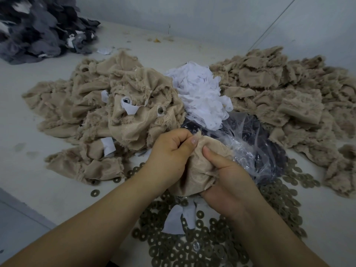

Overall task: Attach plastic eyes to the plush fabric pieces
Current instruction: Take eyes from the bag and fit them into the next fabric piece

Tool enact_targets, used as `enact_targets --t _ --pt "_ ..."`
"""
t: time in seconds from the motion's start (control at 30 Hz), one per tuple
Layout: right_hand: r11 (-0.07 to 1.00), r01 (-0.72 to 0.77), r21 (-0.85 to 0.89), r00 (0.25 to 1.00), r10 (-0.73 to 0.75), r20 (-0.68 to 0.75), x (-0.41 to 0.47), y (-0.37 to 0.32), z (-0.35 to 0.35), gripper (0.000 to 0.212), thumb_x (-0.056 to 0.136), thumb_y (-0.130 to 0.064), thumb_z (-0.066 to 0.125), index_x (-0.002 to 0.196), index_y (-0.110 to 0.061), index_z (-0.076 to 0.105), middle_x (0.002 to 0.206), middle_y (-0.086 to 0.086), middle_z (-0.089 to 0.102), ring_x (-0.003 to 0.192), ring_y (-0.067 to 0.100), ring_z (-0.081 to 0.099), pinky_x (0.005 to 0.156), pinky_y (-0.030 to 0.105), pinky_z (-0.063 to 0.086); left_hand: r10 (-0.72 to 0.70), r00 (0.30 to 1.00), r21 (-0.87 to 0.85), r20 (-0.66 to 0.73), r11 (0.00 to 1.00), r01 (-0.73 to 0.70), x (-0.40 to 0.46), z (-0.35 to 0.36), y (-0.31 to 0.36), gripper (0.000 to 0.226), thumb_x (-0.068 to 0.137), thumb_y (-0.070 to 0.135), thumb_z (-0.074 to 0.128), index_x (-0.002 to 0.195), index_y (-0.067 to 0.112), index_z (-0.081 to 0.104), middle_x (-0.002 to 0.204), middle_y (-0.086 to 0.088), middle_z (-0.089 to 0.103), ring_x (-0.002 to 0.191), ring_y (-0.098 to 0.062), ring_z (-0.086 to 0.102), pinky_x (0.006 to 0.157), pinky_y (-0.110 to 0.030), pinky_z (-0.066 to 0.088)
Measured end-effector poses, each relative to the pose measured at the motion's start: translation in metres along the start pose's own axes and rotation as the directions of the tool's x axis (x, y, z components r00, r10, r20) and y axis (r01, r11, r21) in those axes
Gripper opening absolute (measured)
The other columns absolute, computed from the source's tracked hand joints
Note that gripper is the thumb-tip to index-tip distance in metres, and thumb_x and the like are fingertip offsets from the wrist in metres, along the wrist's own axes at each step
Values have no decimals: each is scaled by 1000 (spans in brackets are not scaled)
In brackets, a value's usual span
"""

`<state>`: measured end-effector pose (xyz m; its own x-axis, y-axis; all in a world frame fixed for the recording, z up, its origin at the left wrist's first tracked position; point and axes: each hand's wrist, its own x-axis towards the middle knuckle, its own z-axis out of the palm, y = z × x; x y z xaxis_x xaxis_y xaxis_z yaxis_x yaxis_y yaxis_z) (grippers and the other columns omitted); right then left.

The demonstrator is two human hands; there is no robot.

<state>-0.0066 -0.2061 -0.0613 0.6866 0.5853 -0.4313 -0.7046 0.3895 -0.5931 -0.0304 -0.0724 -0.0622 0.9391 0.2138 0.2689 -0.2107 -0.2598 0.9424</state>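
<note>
Both my hands hold one beige plush fabric piece (194, 170) low in the middle of the view. My left hand (169, 151) pinches its top edge with thumb and curled fingers. My right hand (229, 180) grips its right side, thumb pressed onto the cloth. No plastic eye shows between my fingers. On the left lies a heap of beige pieces (107, 116) with eyes fitted, one eye (160, 110) facing up. A clear plastic bag (250, 143) of dark parts lies just behind my hands. Several olive-brown washers (212, 243) are scattered under my forearms.
A second heap of beige pieces (279, 89) fills the right side. White paper scraps (200, 93) are piled in the middle at the back. Grey and black fabric pieces (38, 29) are heaped at the far left corner. The white table (48, 189) meets a pale wall behind.
</note>
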Motion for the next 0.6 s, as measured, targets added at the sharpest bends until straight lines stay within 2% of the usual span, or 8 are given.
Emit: enact_targets --t 0.1,0.2,0.3,0.37,0.43,0.6 --pt "1000 -8 -12 1000 8 14 0 0 -1 35 89 -27 55 92 -3 80 112 19 74 101 28 74 80 40 61 1 1000 30 -8 1000 -1 0 2 0 33 98 5 52 67 -5 48 51 12 39 50 -2 34 50 -17 32" --pt "1000 -12 -13 1000 12 -4 -2 1 1 37 85 -26 57 99 0 78 114 21 72 102 30 73 84 43 58 -20 1000 9 4 1000 20 -1 3 0 36 99 6 51 65 -2 45 51 13 37 50 -2 33 50 -16 31" --pt "998 40 -44 998 -42 -53 -2 2 4 46 82 -26 59 114 4 71 115 22 72 105 32 72 86 43 58 -49 999 -88 20 995 51 -1 3 2 41 100 14 52 64 0 42 53 4 34 50 -7 31 47 -18 31" --pt "995 79 -64 993 -84 -87 -3 3 6 51 79 -27 61 119 5 67 115 23 72 107 34 71 91 45 56 -59 998 -95 23 994 61 1 2 2 43 99 17 54 65 -6 42 53 0 35 48 -8 32 45 -18 31" --pt "993 104 -50 989 -109 -103 -3 5 8 52 78 -26 64 120 5 66 115 24 71 108 35 70 93 47 55 -67 997 -98 32 993 70 3 2 1 42 99 14 55 68 -12 43 53 -3 37 47 -8 33 44 -17 32" --pt "985 168 -30 981 -170 -93 -7 5 11 49 76 -21 68 118 5 67 114 26 71 107 36 70 92 49 57 -56 997 -142 47 988 62 2 5 1 44 100 14 52 67 -11 40 56 -7 37 52 -15 33 47 -23 31"
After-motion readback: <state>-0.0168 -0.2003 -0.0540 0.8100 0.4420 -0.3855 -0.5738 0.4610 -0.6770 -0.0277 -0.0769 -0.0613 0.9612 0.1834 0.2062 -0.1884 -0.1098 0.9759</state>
